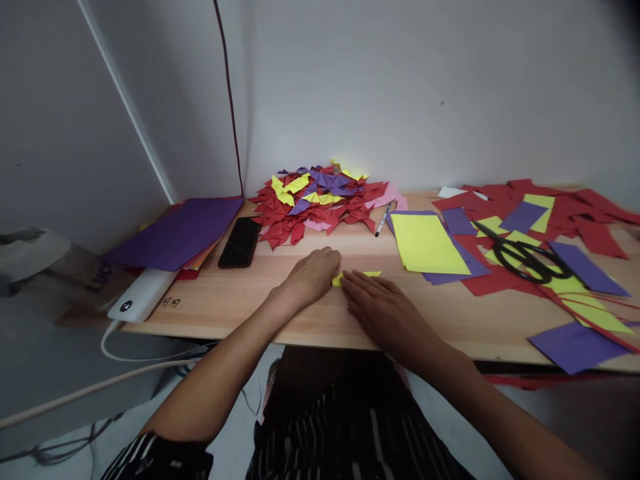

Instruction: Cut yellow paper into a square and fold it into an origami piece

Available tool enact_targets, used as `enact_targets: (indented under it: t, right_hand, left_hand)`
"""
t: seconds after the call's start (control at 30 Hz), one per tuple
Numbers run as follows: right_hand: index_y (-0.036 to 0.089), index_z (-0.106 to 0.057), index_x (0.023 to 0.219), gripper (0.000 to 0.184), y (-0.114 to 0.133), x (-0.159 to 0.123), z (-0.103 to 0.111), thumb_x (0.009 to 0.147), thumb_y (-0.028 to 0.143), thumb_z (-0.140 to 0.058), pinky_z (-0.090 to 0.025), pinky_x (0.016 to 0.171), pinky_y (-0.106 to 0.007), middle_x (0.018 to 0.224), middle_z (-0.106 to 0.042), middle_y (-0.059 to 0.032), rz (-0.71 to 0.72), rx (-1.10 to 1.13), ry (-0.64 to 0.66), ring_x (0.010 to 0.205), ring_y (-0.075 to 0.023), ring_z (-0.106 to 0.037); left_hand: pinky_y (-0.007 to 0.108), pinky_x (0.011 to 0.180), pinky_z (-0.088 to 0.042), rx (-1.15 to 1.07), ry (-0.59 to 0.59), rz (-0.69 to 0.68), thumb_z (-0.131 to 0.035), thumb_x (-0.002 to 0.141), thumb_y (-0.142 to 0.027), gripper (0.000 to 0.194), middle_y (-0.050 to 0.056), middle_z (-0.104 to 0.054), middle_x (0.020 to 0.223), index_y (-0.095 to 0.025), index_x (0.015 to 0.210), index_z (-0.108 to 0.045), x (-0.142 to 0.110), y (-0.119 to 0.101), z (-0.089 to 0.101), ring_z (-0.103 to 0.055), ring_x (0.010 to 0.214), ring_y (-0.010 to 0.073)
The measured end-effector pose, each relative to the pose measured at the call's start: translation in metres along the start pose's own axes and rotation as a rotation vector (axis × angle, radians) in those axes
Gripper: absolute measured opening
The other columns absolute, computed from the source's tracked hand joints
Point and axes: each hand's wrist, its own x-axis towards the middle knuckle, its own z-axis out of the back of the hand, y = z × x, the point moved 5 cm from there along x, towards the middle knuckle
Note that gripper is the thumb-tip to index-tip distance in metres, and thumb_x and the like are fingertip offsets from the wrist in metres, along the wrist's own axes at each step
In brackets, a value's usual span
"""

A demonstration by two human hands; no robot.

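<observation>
A small folded yellow paper (337,280) lies on the wooden table in front of me, partly covered by my hands. My left hand (315,272) is closed at its left end, fingers curled, with the fingertips mostly hidden. My right hand (377,303) lies over the paper with its fingers stretched out flat, pressing on it. A thin yellow edge shows beyond the right fingers. Behind the hands is a heap of folded paper pieces (325,197) in red, purple, yellow and pink.
Right of my hands lie a yellow sheet stack (427,243), a pen (383,220), black scissors (530,259) and red paper scraps (565,207). On the left are a phone (241,243), purple sheets (180,230) and a white power bank (143,297) with a cable.
</observation>
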Motion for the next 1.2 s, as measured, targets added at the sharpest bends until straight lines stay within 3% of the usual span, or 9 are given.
enact_targets:
  t: [0.17,0.27,0.4,0.63,0.87,1.2]
  right_hand:
    - [0.007,-0.056,0.132,0.040,0.003,-0.001,0.002,0.098,0.020,-0.038,-0.042,0.104,-0.044,0.139,-0.053,-0.0139,0.011,-0.023,-0.007,0.130,-0.0247,-0.049]
    - [0.009,-0.056,0.131,0.039,0.002,-0.001,0.002,0.098,0.020,-0.039,-0.042,0.103,-0.043,0.138,-0.054,-0.0129,0.006,-0.033,-0.011,0.130,-0.0240,-0.050]
    - [0.011,-0.056,0.131,0.038,0.001,0.000,0.001,0.098,0.019,-0.038,-0.042,0.102,-0.044,0.138,-0.055,-0.0121,0.006,-0.033,-0.015,0.129,-0.0234,-0.051]
    - [0.011,-0.055,0.132,0.038,0.002,0.001,0.001,0.097,0.018,-0.039,-0.041,0.101,-0.044,0.138,-0.055,-0.0126,-0.001,-0.032,-0.008,0.129,-0.0234,-0.051]
    - [0.010,-0.055,0.132,0.038,0.001,0.002,0.000,0.097,0.018,-0.040,-0.040,0.100,-0.045,0.139,-0.054,-0.0142,-0.017,-0.015,0.015,0.129,-0.0243,-0.051]
    - [0.009,-0.056,0.130,0.038,0.003,0.003,0.005,0.096,0.016,-0.041,-0.043,0.098,-0.046,0.137,-0.055,-0.0150,-0.009,-0.026,-0.010,0.127,-0.0251,-0.053]
  left_hand:
    - [0.030,0.076,-0.042,-0.137,-0.150,0.015,-0.047,0.088,-0.011,0.010,0.004,-0.058,0.088,-0.017,0.087,-0.054,-0.011,0.001,0.005,-0.053,0.084,0.0174]
    - [0.029,0.079,-0.043,-0.225,-0.240,0.022,-0.048,0.087,-0.008,0.014,0.004,-0.059,0.092,-0.017,0.096,-0.056,-0.028,-0.002,0.008,-0.054,0.087,0.0163]
    - [0.032,0.083,-0.044,-0.207,-0.311,0.049,-0.058,0.087,-0.020,0.014,0.004,-0.059,0.096,-0.017,0.100,-0.056,-0.045,-0.010,0.007,-0.052,0.093,0.0196]
    - [0.033,0.082,-0.045,-0.068,-0.305,0.123,-0.055,0.090,-0.021,0.006,0.005,-0.060,0.096,-0.017,0.094,-0.057,-0.043,-0.016,0.002,-0.052,0.094,0.0210]
    - [0.034,0.072,-0.044,0.272,-0.261,-0.009,-0.049,0.093,-0.019,0.013,0.005,-0.061,0.087,-0.017,0.085,-0.059,-0.045,-0.021,-0.001,-0.053,0.084,0.0211]
    - [0.033,0.070,-0.041,0.348,-0.232,-0.128,-0.049,0.094,-0.017,0.011,0.004,-0.062,0.089,-0.017,0.095,-0.060,-0.048,-0.024,0.002,-0.054,0.085,0.0199]
